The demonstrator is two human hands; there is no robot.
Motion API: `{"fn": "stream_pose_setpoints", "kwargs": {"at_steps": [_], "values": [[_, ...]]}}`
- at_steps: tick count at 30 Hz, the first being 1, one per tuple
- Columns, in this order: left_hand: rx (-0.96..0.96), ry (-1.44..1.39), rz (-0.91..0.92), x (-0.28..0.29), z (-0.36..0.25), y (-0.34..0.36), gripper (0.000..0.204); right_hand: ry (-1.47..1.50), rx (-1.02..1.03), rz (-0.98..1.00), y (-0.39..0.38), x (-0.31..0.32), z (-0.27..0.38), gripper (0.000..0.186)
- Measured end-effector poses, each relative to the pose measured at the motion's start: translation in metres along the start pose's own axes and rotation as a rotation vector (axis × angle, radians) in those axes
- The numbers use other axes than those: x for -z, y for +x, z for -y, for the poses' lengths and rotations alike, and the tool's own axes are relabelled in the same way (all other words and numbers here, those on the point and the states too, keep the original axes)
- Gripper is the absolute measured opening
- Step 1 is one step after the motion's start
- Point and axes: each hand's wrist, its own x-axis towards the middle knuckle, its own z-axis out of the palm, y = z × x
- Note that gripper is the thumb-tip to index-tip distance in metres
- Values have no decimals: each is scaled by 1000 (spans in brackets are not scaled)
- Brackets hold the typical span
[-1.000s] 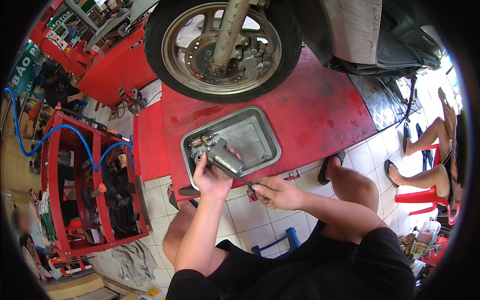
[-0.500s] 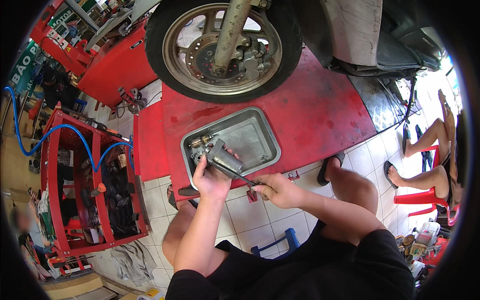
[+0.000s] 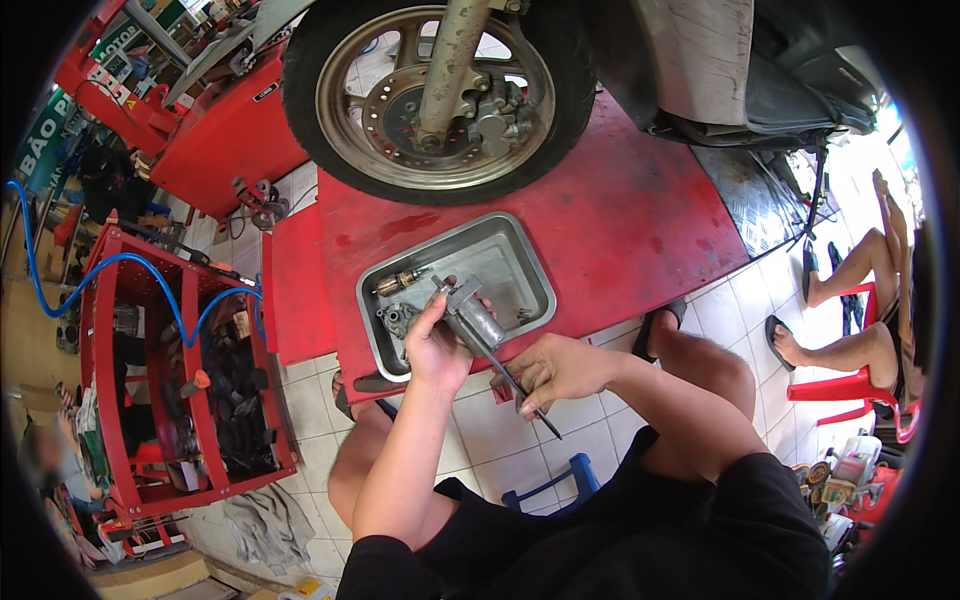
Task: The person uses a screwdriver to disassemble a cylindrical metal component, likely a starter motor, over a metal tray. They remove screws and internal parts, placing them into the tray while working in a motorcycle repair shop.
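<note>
My left hand (image 3: 441, 340) is closed around a grey metal cylinder (image 3: 474, 315) that looks like a small motor housing. It is held tilted above the near edge of a metal tray (image 3: 545, 262). My right hand (image 3: 560, 372) grips a long, thin dark metal rod (image 3: 503, 371) with a pointed lower end. The rod's upper end meets the lower rim of the cylinder; whether it goes inside, I cannot tell. In the tray's left part lie a copper-coloured motor armature (image 3: 398, 282) and a grey cast metal cover (image 3: 398, 318).
The tray stands on a red platform (image 3: 640, 200) below a motorcycle's front wheel (image 3: 330, 140). A red tool cart (image 3: 98, 400) with a blue hose (image 3: 180, 310) is at left. A blue stool (image 3: 583, 476) is below me. A person's bare legs (image 3: 850, 345) show at right.
My right hand has shifted slightly, and the rod now points more steeply downward, its pointed end showing below my fingers. My left hand and the cylinder have moved a little to the right.
</note>
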Motion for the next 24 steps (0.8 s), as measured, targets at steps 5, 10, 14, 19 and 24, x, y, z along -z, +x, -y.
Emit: {"fn": "stream_pose_setpoints", "kwargs": {"at_steps": [5, 10, 14, 19, 24], "values": [[3, 95, 7, -8, 1, 11, 46, -139, -117, -114, -7, 12, -1, 40], [-18, 146, -10, -18, 9, 23, 45, -45, -73, -182, -12, 21, -15, 34], [0, 142, 0, -25, 20, 31, 43, 86, 26, -89, -23, 26, -18, 35], [23, 146, 7, -24, 29, 38, 44, 115, -89, -128, -37, 28, -5, 41], [28, 146, -4, -23, 34, 45, 46, -36, -94, -158, -37, 36, -14, 47]]}}
